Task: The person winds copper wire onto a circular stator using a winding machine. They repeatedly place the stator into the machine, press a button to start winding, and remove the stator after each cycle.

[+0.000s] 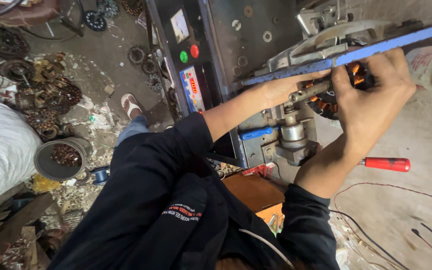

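Nearest the camera is the person's dark long-sleeved jacket (176, 210), both sleeves pushed up the forearms. The right hand (371, 100) is curled around a round motor stator wound with copper wire (348, 80), fingers wrapped over its top edge and thumb pressed against its near side. The stator sits on the grey metal winding machine (281, 130), tucked under a long flat blue metal bar (366, 50) and beside a steel spindle (308, 91). The left hand (286, 87) lies against the underside of the blue bar next to the spindle; whether its fingers are spread or pinching anything cannot be told, as the bar and the spindle hide them.

The stator looks heavy and rigid in its laminated iron core, yet the thin copper coils would probably scratch or snag easily, so the outer iron rim seems the safer place to grip. A red-handled screwdriver (386, 164) lies on the concrete floor (406, 210) by the right wrist. A pile of old stators (51, 105) sits well apart.
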{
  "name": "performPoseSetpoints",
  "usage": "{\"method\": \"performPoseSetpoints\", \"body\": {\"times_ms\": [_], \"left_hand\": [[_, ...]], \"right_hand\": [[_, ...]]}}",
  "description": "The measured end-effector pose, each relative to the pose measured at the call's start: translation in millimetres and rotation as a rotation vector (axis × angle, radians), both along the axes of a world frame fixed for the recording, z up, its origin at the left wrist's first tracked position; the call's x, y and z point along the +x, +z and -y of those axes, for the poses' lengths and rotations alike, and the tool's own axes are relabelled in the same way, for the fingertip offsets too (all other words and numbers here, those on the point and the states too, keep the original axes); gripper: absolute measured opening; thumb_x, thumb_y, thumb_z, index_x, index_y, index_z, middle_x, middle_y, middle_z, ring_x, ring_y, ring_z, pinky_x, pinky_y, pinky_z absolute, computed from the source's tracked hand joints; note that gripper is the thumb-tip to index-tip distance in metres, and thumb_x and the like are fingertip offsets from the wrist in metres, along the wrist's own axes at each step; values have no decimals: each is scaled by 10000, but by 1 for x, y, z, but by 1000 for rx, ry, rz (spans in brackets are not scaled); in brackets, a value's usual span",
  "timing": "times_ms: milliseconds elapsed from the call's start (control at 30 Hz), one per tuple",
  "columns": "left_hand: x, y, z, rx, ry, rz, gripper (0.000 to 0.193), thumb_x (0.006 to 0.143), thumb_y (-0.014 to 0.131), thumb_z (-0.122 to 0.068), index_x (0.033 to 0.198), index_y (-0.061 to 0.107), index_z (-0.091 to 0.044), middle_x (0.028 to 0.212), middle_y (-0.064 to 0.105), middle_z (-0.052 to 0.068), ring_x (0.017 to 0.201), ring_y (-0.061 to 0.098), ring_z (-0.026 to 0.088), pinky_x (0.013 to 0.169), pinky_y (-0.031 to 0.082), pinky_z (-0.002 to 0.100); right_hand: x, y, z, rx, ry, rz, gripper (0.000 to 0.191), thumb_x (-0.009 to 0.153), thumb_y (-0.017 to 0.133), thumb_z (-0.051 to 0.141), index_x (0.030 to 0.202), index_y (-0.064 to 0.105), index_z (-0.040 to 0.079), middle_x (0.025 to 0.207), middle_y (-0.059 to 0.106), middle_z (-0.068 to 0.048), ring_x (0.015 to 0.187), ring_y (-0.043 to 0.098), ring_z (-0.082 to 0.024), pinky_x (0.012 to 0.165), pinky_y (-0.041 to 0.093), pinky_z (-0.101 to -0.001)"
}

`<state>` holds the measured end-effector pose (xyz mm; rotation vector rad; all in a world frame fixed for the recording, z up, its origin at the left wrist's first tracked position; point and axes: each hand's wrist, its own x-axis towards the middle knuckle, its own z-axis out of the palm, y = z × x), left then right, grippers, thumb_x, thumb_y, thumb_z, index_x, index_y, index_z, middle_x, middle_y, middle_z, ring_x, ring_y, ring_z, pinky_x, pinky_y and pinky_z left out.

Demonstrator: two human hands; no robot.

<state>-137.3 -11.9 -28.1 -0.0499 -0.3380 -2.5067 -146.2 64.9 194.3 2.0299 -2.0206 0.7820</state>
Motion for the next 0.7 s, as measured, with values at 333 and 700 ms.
{"method": "performPoseSetpoints", "body": {"times_ms": [333,700], "left_hand": [[-1,-4,1,31,-108,11,423,942,783,-155,1327,635,-60,1277,663,59,1205,626,210,1058,544,408],[-13,-22,-4,87,-38,-110,445,920,794,-199,1307,638,-46,1266,706,86,1210,646,203,1051,546,423]], "right_hand": [[0,0,1,-1,9,-12,292,825,782,-96,1108,735,-40,1038,651,-133,880,640,-243,834,504,-344],[1,-1,1,15,-4,29,315,804,730,-104,1114,734,-50,1028,645,-126,856,634,-219,785,499,-317]]}}
